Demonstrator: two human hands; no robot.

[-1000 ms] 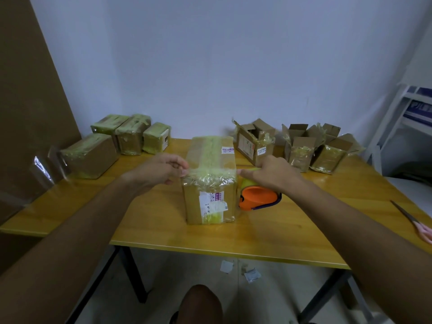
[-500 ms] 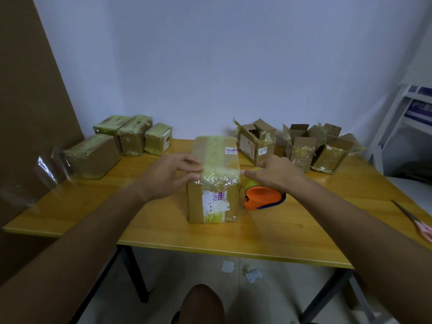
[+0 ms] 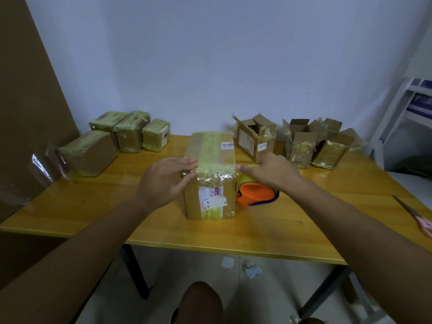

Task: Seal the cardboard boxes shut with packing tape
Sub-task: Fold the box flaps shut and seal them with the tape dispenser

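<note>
Left hand [image 3: 164, 181]: fingers straight, flat against the left top edge of the taped box [image 3: 211, 174], mid-table [image 3: 93, 206]. Right hand [image 3: 271, 170]: fingers curled over the orange tape dispenser [image 3: 256, 194], at the box's 3 o'clock. Open boxes [image 3: 301, 142] at 1 o'clock.

**One head-worn camera, looking down the arms to the table**

We see the scene from a single wide-angle camera worn on the person's head, facing forward and tilted down. Both forearms run in from the bottom corners toward the left hand [image 3: 163, 181] and right hand [image 3: 268, 171], which meet at a cardboard box [image 3: 210, 174] at the middle of the picture, close to the lens. The wooden table [image 3: 268, 232] fills the middle band, its near edge crossing below the arms, with floor and a knee [image 3: 201, 300] beneath. The white wall [image 3: 222, 66] closes the far side, and straight lines bow toward the edges. We have no second view to compare.
</note>
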